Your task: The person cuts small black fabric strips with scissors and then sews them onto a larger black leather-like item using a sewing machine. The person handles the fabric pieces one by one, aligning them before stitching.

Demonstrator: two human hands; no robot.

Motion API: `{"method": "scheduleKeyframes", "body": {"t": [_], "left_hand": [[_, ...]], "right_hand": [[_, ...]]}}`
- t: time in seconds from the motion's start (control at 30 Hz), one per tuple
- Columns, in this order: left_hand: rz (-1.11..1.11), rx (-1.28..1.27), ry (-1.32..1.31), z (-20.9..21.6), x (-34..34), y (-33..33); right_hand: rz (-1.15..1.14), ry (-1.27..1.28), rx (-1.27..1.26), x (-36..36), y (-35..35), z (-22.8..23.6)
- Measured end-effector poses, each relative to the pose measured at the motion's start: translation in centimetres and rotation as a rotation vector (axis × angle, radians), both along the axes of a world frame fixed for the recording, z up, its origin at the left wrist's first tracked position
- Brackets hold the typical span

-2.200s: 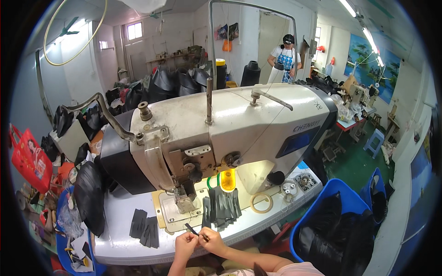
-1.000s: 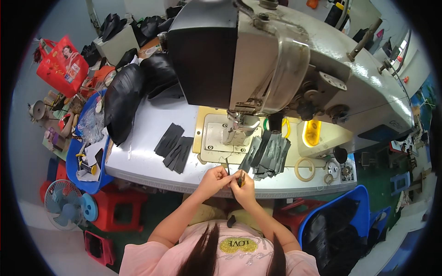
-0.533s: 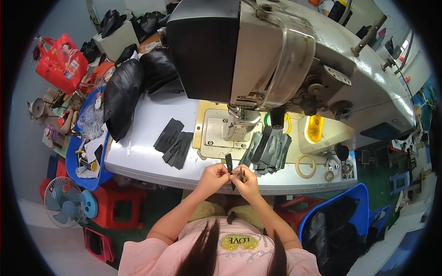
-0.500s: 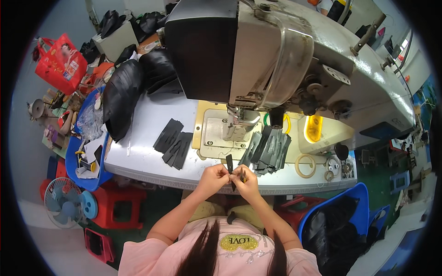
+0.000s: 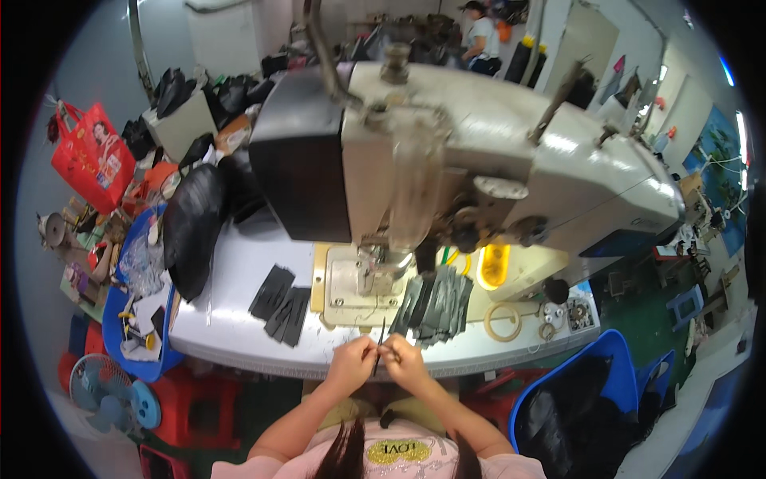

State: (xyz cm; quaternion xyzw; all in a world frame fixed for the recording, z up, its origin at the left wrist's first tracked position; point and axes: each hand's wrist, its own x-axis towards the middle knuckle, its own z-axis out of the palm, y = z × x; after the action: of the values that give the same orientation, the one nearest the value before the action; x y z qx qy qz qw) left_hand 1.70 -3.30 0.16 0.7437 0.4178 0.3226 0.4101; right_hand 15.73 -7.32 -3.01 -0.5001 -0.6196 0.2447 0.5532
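In front of the sewing machine (image 5: 511, 172), at the table's near edge, I hold a narrow black strip (image 5: 382, 329) edge-on between both hands. My left hand (image 5: 351, 366) is closed, pinching the strip's lower part. My right hand (image 5: 405, 366) is closed against the strip from the other side; whether it also holds a small tool is hidden by its curled fingers. A few flat black strips (image 5: 282, 307) lie left of the machine's needle plate (image 5: 345, 297). A larger pile of black strips (image 5: 437, 303) lies to its right, just beyond my right hand.
Black padded pieces (image 5: 194, 227) lie at the table's left. A tape roll (image 5: 503, 321) sits on the right. Blue bins (image 5: 523, 399) flank the table, with a fan (image 5: 100, 387) and red stool (image 5: 187, 415) at lower left. A person (image 5: 482, 40) stands far behind.
The view has tilted up, so the machine and table appear lower and the person behind shows. The strip has turned from its flat face to its thin edge, still between my hands.
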Motion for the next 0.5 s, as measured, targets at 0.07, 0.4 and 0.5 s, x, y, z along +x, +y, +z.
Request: {"method": "scheduleKeyframes", "body": {"t": [0.07, 0.4, 0.5], "left_hand": [[0.013, -0.031, 0.015, 0.1, 0.2, 0.1], [0.238, 0.138, 0.063, -0.1, 1.1, 2.5], [0.194, -0.013, 0.052, -2.5, 0.0, 4.7]], "right_hand": [[-0.056, -0.056, 0.007, -0.4, -0.1, -0.3], [-0.315, 0.098, 0.169, 2.1, -1.6, 3.1], [-0.46, 0.282, 0.073, 5.3, -2.6, 2.8]]}}
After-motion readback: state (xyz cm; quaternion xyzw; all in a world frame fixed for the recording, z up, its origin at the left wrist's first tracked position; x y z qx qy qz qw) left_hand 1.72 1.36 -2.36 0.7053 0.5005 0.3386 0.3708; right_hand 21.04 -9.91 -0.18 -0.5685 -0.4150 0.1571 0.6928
